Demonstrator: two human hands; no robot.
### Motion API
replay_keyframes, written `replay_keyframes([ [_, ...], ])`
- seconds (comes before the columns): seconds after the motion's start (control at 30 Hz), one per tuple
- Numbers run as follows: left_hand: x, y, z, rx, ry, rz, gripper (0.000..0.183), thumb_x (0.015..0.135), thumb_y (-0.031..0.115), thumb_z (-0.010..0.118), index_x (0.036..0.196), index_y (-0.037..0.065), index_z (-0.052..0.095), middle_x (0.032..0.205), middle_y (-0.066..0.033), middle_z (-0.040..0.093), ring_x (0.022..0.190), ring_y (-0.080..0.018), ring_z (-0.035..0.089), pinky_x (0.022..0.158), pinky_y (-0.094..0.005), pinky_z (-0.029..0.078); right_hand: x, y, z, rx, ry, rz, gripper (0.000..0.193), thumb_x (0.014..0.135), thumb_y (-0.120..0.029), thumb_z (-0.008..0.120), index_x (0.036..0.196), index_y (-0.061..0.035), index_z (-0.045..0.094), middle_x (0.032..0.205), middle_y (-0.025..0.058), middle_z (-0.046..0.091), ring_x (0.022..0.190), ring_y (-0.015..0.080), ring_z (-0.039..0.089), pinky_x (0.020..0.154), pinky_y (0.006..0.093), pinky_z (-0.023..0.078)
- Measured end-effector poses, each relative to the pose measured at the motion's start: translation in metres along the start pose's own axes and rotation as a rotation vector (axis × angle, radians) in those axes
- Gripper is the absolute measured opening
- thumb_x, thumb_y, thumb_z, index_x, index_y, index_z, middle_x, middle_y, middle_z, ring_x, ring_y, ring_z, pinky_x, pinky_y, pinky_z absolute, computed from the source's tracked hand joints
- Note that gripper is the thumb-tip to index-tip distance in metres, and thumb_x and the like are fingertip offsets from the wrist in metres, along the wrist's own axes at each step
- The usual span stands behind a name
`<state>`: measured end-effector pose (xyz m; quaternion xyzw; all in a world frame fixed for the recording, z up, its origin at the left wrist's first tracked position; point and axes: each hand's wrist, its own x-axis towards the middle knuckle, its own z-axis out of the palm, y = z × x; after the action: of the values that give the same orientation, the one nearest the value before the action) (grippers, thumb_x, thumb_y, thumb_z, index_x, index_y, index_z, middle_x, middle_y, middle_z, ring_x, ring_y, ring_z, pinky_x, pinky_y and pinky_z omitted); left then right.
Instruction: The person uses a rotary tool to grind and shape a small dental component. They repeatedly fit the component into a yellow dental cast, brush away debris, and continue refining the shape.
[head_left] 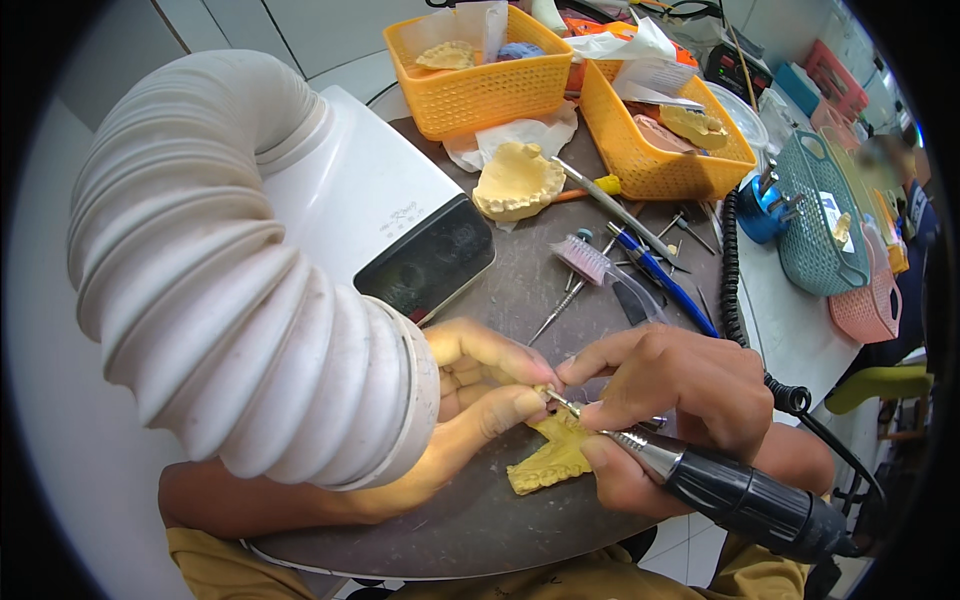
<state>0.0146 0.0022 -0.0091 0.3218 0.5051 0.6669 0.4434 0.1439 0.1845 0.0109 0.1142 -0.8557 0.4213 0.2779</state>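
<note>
My right hand is closed around a black and silver rotary handpiece, its tip pointing left. At that tip, the thumb and forefinger of my left hand pinch a small yellowish piece, mostly covered by the fingers; I cannot make out its kind. My right forefinger nearly meets the left fingertips there. Just below them, a yellow dental cast lies on the dark work surface, partly hidden by my right hand. The mouth of a white ribbed suction hose stands beside my left hand.
A white machine with a dark panel adjoins the hose. Yellow baskets with casts stand at the back. Nearer are a cream dental cast, a pink-bristled brush, a blue pen and a coiled black cord. Teal baskets stand right.
</note>
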Motion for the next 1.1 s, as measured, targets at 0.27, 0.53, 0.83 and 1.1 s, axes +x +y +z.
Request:
replay_keyframes([
  [0.27,0.001,0.001,0.001,0.014,-0.005,-0.016,0.018,0.097,-0.007,0.062,0.113,0.002,0.058,0.111,-0.0166,0.066,0.102,-0.0185,0.067,0.093,-0.0331,0.055,-0.001,0.002,0.001,0.004,0.010,0.020,0.016,0.069,-0.005,0.077,0.080,0.0019,0.067,0.070,0.0111,0.067,0.076,0.0297,0.076,0.067,0.0341,0.062],
  [0.53,0.001,0.001,0.002,0.017,0.008,-0.036,0.017,0.098,-0.006,0.061,0.113,0.001,0.058,0.110,-0.0166,0.067,0.102,-0.0192,0.068,0.092,-0.0324,0.055,-0.002,0.001,-0.001,0.027,0.020,0.034,0.015,0.070,-0.004,0.076,0.080,0.0018,0.067,0.074,0.0124,0.068,0.073,0.0291,0.075,0.068,0.0341,0.062],
  [0.83,-0.002,0.001,-0.003,-0.038,0.045,-0.058,0.013,0.100,-0.003,0.060,0.112,0.000,0.058,0.109,-0.0179,0.070,0.103,-0.0209,0.069,0.090,-0.0323,0.056,-0.009,0.003,-0.013,0.122,0.053,0.102,0.020,0.086,-0.010,0.070,0.095,0.0011,0.055,0.072,0.0098,0.058,0.065,0.0174,0.064,0.079,0.0435,0.062],
  [1.1,0.002,0.003,0.001,-0.025,0.015,-0.057,0.018,0.101,0.001,0.060,0.119,0.000,0.059,0.109,-0.0144,0.069,0.100,-0.0185,0.068,0.089,-0.0320,0.056,-0.010,0.000,-0.042,0.392,0.447,0.387,0.021,0.093,-0.018,0.066,0.093,0.0014,0.058,0.076,0.0079,0.063,0.067,0.0135,0.068,0.059,0.0236,0.052],
])
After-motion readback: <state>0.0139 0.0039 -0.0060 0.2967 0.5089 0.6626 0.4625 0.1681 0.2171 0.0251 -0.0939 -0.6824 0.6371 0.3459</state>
